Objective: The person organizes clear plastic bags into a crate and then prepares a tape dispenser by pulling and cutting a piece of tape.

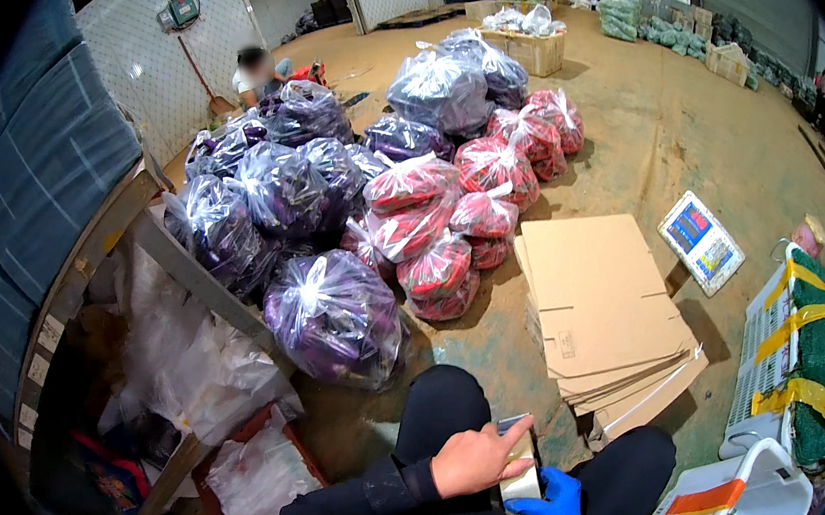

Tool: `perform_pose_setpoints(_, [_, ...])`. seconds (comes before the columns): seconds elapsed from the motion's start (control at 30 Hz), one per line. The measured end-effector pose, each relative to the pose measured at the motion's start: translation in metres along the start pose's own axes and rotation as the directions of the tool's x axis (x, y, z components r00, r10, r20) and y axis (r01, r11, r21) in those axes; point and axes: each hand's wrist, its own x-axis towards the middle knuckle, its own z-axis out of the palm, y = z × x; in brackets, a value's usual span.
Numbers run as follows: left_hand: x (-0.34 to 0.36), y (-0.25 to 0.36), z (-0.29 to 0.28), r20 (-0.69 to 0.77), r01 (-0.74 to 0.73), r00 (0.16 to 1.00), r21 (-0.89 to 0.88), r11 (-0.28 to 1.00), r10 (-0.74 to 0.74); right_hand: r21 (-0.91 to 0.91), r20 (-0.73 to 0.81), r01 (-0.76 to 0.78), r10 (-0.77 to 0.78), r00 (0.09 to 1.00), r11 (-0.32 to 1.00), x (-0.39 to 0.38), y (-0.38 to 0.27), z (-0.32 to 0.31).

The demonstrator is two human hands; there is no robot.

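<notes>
Low in the head view, my right hand (pixel 556 506), in a blue glove, grips the lower end of a pale, flat phone-like device (pixel 521 484) between my knees. My bare left hand (pixel 482 458) lies across the device, its index finger stretched over the upper part and the other fingers loosely bent. Part of the device is hidden under that hand, and what its face shows cannot be made out. Past my left knee stands a clear plastic bag of dark purple eggplants (pixel 335 321).
Bags of red produce (pixel 440 275) and more purple ones stand ahead. Flattened cardboard boxes (pixel 602 288) lie to the right beside a digital scale (pixel 701 242). White plastic baskets (pixel 760 362) are at far right. A wooden-edged rack (pixel 204 279) holds plastic sheets at left. Another person (pixel 258 78) crouches behind the bags.
</notes>
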Motion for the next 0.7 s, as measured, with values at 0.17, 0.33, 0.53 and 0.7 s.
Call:
perform_pose_setpoints(0.17, [0.007,-0.018,0.025,0.149,0.042,0.989,-0.301,0.953,0.004,0.042,0.013,-0.029,0.028,1.0,0.999,-0.003,-0.004,0.004])
perform_pose_setpoints(0.33, [0.019,-0.029,0.048,0.013,-0.135,0.987,-0.494,0.859,0.163,-0.107,0.006,-0.032,0.033,0.999,0.994,-0.006,-0.026,0.004])
perform_pose_setpoints(0.53, [0.044,-0.043,0.065,0.081,-0.242,0.908,-0.699,0.673,0.412,0.14,-0.038,-0.137,0.144,0.989,0.981,0.0,0.024,0.004])
perform_pose_setpoints(0.7, [0.045,-0.047,0.076,0.07,-0.193,0.947,-0.659,0.727,0.314,0.083,-0.137,-0.054,0.065,0.988,0.995,0.016,0.086,0.003])
